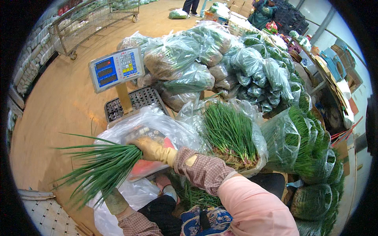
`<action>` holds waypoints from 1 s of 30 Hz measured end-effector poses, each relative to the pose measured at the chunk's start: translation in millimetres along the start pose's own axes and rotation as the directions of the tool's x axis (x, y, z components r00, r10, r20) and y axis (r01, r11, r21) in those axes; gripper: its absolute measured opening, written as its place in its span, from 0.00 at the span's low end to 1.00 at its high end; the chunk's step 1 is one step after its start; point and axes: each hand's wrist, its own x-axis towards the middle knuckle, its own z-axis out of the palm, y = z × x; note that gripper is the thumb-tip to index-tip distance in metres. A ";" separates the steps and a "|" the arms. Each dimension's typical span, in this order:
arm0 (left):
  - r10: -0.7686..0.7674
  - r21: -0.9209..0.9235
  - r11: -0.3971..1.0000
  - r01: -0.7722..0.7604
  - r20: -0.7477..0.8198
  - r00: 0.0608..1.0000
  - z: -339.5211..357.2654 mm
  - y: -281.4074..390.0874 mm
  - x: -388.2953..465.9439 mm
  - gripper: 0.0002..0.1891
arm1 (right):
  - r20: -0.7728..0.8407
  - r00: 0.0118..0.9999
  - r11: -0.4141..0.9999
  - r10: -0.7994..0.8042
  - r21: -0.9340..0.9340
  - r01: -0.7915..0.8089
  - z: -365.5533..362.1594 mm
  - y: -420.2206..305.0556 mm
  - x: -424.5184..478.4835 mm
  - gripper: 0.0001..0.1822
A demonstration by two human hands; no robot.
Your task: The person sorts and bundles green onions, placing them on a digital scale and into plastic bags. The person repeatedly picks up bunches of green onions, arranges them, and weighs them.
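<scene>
My right hand point(151, 150), in a pale rubber glove, grips a bunch of long green onions point(109, 163) at the stalk end. Its leaves fan out to the left. The leaves cover the fingers of my left hand point(114, 200), which is gloved too and sits low beneath the bunch, so its hold is hidden. Under my right hand lies a clear plastic bag point(168, 126) with printed red and dark patches, spread before the digital scale point(116, 69). Beside my right forearm, an opened bag holds many green onions point(231, 129), their reddish bulbs and roots towards me.
Behind the scale's post is a black plastic crate point(140, 100). Bagged onions point(174, 56) are heaped beyond it, and more bags point(310, 141) line the right side. A wire cart point(94, 26) stands at the far left. Loose leaves point(196, 193) lie near my feet. Other people are in the background.
</scene>
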 end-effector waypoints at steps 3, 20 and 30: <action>0.011 -0.095 0.995 -0.013 -0.017 1.000 -28.2 18.3 -7.2 0.24 | 0.195 0.960 0.970 0.200 -0.177 -0.166 16.4 29.5 3.7 0.15; 0.856 0.592 0.497 -0.635 -0.210 0.473 42.3 36.0 -33.5 0.29 | -0.257 0.934 0.967 0.247 0.131 -0.219 -72.1 -51.1 -110.1 0.21; 0.741 -0.187 0.429 -0.884 0.632 0.226 208.5 -11.1 -185.0 0.16 | -0.380 0.450 0.557 0.809 0.250 -0.792 -85.9 -9.5 -345.7 0.21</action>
